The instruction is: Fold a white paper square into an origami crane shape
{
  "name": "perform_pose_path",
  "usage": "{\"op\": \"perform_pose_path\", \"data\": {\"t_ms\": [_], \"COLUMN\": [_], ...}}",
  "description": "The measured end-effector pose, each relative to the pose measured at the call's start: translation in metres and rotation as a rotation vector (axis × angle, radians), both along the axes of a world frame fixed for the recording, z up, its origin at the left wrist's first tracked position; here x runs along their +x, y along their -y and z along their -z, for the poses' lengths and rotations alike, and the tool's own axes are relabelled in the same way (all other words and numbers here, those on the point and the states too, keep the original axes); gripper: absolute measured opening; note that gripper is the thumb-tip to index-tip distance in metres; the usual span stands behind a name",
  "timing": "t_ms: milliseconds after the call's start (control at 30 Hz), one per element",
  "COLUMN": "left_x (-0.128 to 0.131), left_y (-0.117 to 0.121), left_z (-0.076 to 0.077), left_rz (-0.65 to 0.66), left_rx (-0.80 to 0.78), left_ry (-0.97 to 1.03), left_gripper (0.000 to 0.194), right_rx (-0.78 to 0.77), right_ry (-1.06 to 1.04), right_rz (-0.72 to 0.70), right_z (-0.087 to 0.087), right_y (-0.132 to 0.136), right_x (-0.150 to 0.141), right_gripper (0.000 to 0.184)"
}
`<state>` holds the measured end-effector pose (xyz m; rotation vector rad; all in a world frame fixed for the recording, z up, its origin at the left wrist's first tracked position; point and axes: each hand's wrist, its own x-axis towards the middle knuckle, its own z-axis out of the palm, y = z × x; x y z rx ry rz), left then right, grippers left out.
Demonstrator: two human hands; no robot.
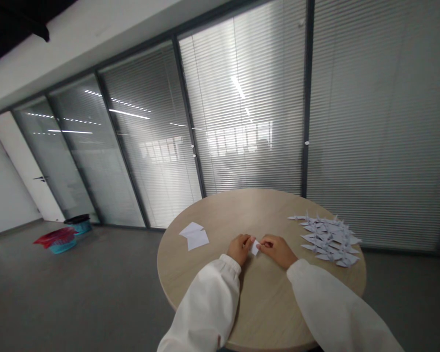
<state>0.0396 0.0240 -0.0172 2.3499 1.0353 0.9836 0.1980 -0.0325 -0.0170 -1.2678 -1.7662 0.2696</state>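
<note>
Between my hands, just above or on the round wooden table point(267, 303), is a small folded piece of white paper point(255, 248). My left hand point(239, 248) pinches its left edge with thumb and fingers. On the other side, my right hand point(277, 249) grips the right edge the same way. Flat on the table to the left lie white paper sheets point(194, 235). To the right spreads a cluster of several folded paper cranes point(330, 240) with pointed wings, set close together.
Glass partitions with blinds point(245, 107) stand behind the table. On the floor at the left are a blue bin with a red bag point(58, 239) and another with a black bag point(79, 223). A white door point(25, 166) is at the far left.
</note>
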Motion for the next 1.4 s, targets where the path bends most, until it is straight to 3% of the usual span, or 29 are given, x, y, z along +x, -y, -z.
{"op": "perform_pose_path", "data": {"t_ms": [467, 733, 967, 1233, 1400], "left_x": [0.007, 0.007, 0.009, 0.007, 0.007], "left_y": [0.01, 0.001, 0.007, 0.002, -0.003], "left_z": [-0.006, -0.001, -0.004, -0.002, 0.004], "left_rz": [0.305, 0.366, 0.379, 0.291, 0.239], "left_rx": [-0.46, -0.557, -0.8, -0.736, -0.629], "left_ry": [0.259, 0.397, 0.521, 0.564, 0.47], "left_gripper": [0.048, 0.043, 0.047, 0.039, 0.027], "right_rx": [-0.04, -0.093, -0.109, -0.024, -0.102], "right_ry": [-0.169, -0.264, -0.264, -0.246, -0.381], "right_rz": [-0.138, -0.164, -0.152, -0.099, -0.076], "right_z": [-0.007, -0.003, -0.008, -0.01, -0.006], "right_y": [0.005, 0.002, 0.005, 0.006, 0.001], "right_x": [-0.004, -0.005, -0.004, 0.001, 0.004], "right_gripper": [0.023, 0.023, 0.023, 0.023, 0.027]}}
